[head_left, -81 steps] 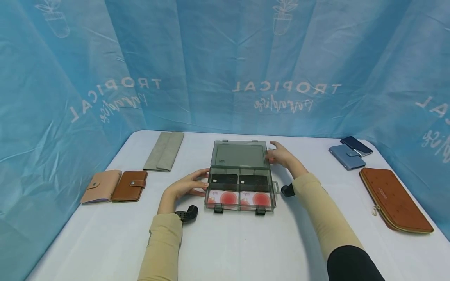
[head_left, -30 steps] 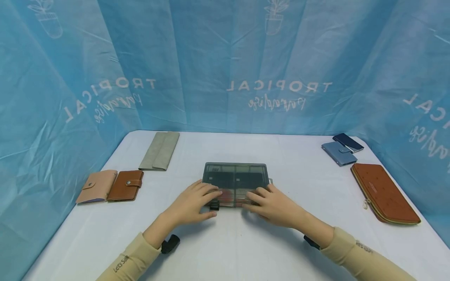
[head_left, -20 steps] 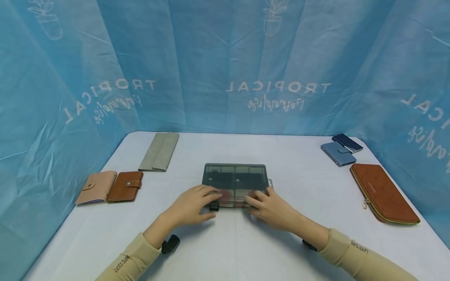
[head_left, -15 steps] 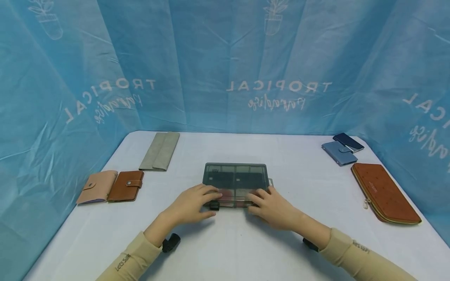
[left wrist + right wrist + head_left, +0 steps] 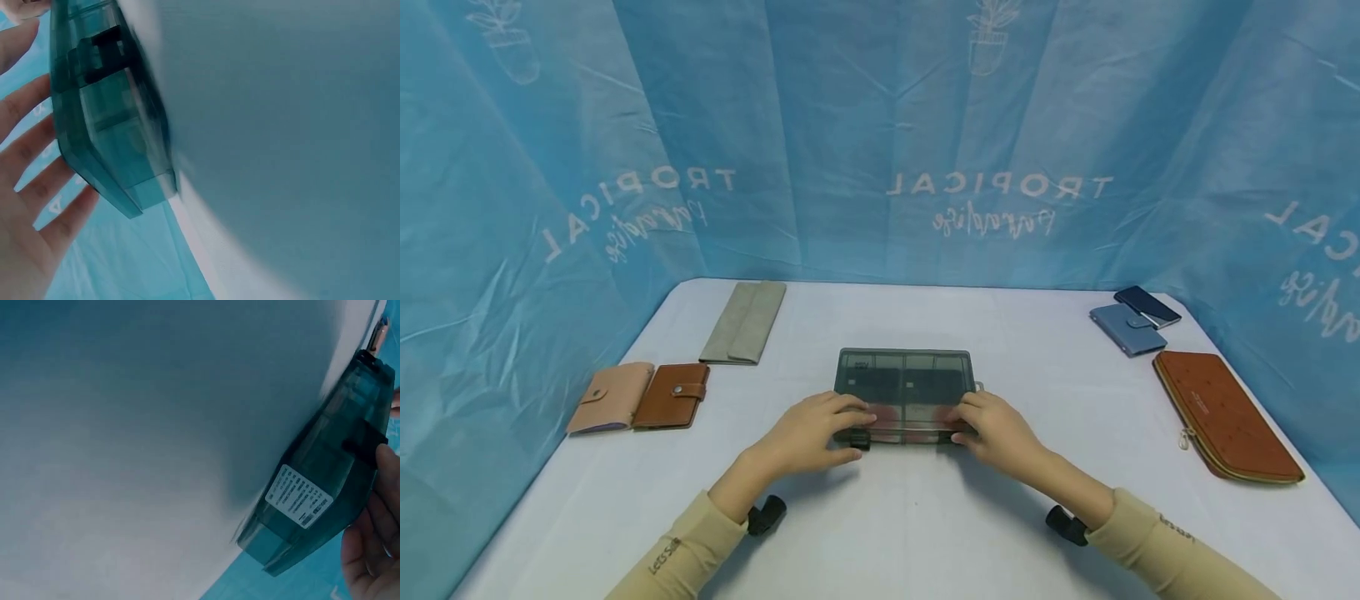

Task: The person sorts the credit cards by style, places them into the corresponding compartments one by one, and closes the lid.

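Observation:
A green translucent organizer box stands on the white table with its lid down. Through the lid show dark cards in the rear compartments and pink-and-white ones in front. My left hand rests on the lid's front left, its fingers fairly straight and spread, near the left black latch. In the left wrist view, those fingertips touch the lid's edge. My right hand has bent fingers at the front right corner. In the right wrist view, its thumb is against the black latch, the other fingers curled beside the lid.
To the left lie a beige wallet, a brown wallet and a grey-green folding case. At right are a blue wallet, a navy card holder and a brown zip pouch. A blue curtain surrounds the table.
The box's lid stood open 2.7 seconds ago and is now down. Both hands came from the box's sides to its front; lately the right hand shifted right, onto the right latch.

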Demonstrator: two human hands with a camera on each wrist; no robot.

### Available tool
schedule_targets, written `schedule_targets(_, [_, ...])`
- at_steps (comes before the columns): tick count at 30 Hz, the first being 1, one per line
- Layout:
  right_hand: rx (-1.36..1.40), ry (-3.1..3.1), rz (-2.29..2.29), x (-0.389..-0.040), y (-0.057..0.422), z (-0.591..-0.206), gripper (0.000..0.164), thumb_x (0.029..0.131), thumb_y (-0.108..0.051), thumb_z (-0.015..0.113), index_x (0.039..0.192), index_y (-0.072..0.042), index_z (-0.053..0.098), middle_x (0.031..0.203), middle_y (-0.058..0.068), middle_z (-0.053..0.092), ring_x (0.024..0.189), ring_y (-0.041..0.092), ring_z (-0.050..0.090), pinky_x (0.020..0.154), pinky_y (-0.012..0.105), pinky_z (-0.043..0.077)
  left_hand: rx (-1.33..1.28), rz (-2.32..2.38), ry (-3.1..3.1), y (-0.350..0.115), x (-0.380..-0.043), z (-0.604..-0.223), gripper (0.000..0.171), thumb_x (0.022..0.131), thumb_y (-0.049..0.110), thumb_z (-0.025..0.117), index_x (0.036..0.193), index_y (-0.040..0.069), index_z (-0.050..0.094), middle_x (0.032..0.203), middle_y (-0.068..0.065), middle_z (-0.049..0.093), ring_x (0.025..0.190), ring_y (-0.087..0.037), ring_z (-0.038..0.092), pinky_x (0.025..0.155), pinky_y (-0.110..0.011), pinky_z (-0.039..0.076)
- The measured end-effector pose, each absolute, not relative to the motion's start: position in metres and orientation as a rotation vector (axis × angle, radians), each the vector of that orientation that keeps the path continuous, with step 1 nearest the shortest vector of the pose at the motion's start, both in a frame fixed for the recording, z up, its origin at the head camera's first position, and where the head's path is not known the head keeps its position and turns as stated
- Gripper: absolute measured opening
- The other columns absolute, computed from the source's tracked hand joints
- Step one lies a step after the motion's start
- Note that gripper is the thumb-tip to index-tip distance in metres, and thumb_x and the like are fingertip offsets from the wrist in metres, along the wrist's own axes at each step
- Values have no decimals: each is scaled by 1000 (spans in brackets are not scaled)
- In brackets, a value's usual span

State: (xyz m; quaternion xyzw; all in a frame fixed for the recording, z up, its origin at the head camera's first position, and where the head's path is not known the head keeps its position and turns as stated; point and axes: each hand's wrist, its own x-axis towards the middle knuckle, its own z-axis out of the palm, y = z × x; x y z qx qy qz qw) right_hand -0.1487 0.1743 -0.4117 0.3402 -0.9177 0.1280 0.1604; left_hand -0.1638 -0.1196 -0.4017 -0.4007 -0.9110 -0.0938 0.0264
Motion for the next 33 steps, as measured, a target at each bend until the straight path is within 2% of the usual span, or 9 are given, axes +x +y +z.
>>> schedule_targets(3, [954,-2620,354,-148,174,-411,19,72,-16,79,87,-12,68,84,-1,60,76,15,56,68,30,50,-1219,-359,-2861,-115,-164,-398,52,81,40,68,127,19,56,127,-4,49,115,-25,47,97,-47,40])
schedule_targets(8, [909,-2672,375,-147,175,-412,21,71,-17,79,89,-14,68,85,-3,60,77,13,56,68,29,50,-1114,-295,-2963,-97,-168,-397,72,75,46,72,136,19,44,137,-13,37,123,-33,36,97,-54,32])
schedule_targets(13, [910,-2677,419,-148,175,-412,22,71,-18,80,89,-15,68,87,-4,61,79,13,56,69,30,50,-936,95,-2959,-77,-169,-403,76,71,54,73,131,18,44,133,-13,37,116,-30,37,88,-46,36])
schedule_targets(17, [923,-2658,441,-149,175,-410,22,70,-18,80,89,-15,69,87,-4,61,78,13,57,68,30,50,-819,255,-2951,-65,-168,-407,70,72,49,74,127,18,42,128,-11,38,107,-27,37,80,-42,36])
schedule_targets(23, [928,-2658,421,-150,175,-410,22,71,-18,79,89,-15,68,87,-4,61,80,14,57,68,30,50,-752,168,-3067,-58,-166,-402,78,67,45,76,130,15,40,131,-13,36,115,-31,34,91,-52,33])
schedule_targets(26, [928,-2659,415,-149,174,-410,21,71,-18,79,89,-15,68,87,-4,61,80,14,57,68,29,50,-811,103,-3073,-62,-166,-396,70,72,45,71,129,14,44,125,-12,41,110,-31,38,88,-52,36])
schedule_targets(29, [927,-2651,418,-148,175,-410,21,71,-18,79,89,-15,69,87,-4,61,80,14,57,68,30,50,-943,98,-3012,-72,-168,-391,57,82,40,62,130,13,48,123,-12,46,108,-31,43,86,-49,41])
schedule_targets(33, [925,-2646,416,-148,174,-411,21,71,-18,79,89,-16,69,86,-5,60,79,13,56,67,29,50,-1102,178,-2903,-88,-171,-391,49,92,40,52,135,17,48,130,-10,49,114,-29,47,91,-48,43])
